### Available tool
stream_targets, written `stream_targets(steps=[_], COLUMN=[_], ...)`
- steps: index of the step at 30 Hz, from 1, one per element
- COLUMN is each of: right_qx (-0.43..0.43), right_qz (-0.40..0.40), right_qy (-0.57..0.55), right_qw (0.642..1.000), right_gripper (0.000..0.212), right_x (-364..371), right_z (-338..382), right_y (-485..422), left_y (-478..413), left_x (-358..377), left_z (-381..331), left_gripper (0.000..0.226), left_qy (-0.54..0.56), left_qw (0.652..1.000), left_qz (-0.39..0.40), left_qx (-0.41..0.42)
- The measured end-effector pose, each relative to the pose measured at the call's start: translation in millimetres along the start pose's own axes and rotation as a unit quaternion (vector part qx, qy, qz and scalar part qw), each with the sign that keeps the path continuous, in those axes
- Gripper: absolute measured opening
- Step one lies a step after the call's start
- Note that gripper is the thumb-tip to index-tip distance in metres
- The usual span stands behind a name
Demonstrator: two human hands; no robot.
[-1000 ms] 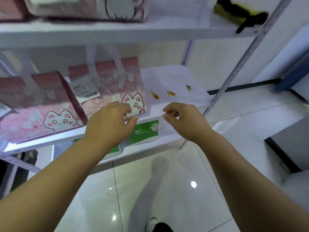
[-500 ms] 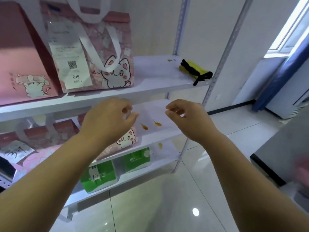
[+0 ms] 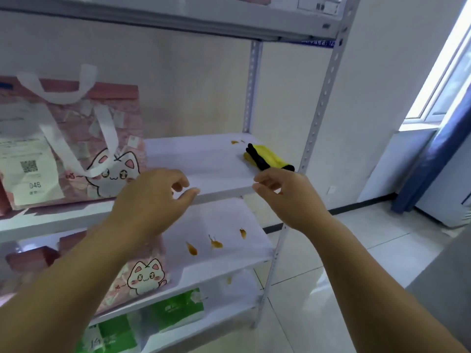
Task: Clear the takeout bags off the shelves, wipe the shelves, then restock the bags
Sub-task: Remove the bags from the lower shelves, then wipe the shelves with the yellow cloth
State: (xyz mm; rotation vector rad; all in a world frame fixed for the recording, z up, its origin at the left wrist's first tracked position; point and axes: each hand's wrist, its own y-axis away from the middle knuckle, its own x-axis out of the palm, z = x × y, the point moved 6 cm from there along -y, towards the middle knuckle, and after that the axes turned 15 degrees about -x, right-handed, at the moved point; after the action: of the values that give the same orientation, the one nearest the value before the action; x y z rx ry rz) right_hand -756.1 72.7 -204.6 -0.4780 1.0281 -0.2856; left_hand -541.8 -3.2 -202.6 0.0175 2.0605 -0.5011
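Two takeout bags on the shelves: upper bag (image 3: 76,149) at 9 o'clock, lower bag (image 3: 142,276) at 7. Left hand (image 3: 153,200) loosely curled, empty, beside upper bag, probably next grab. Right hand (image 3: 288,197) loosely curled, empty, near yellow cloth (image 3: 270,159) at 2, presumably staged for wiping stains (image 3: 215,244).

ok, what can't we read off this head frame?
Head view:
- White receipt on upper pink cat-print paper bag: blurred except "046".
- Lower pink cat-print bag: mostly behind left forearm.
- Top-shelf items: cut by upper edge.
- Yellow-and-black cloth: contact with right hand unclear, hand overlaps its edge.
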Motion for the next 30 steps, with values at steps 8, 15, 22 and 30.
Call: stream_targets(steps=[8,15,22,30], right_qx=[0.032,0.070,0.113,0.185], right_qz=[0.052,0.104,0.187,0.267], right_qy=[0.033,0.117,0.223,0.242], right_qw=[0.998,0.985,0.950,0.914], right_gripper=[0.018,0.036,0.057,0.054], right_x=[-4,27,65,98], right_z=[-99,-147,-179,-205], right_y=[-44,-98,-144,-155], left_y=[-53,-110,-164,-182], left_x=[67,106,134,151], left_z=[-30,-22,-17,-14], left_gripper=[0.023,0.028,0.037,0.039], left_qy=[-0.018,-0.057,-0.083,-0.106], left_qw=[0.999,0.996,0.991,0.988], left_qz=[0.036,0.063,0.099,0.112], left_qx=[-0.032,-0.038,-0.029,-0.006])
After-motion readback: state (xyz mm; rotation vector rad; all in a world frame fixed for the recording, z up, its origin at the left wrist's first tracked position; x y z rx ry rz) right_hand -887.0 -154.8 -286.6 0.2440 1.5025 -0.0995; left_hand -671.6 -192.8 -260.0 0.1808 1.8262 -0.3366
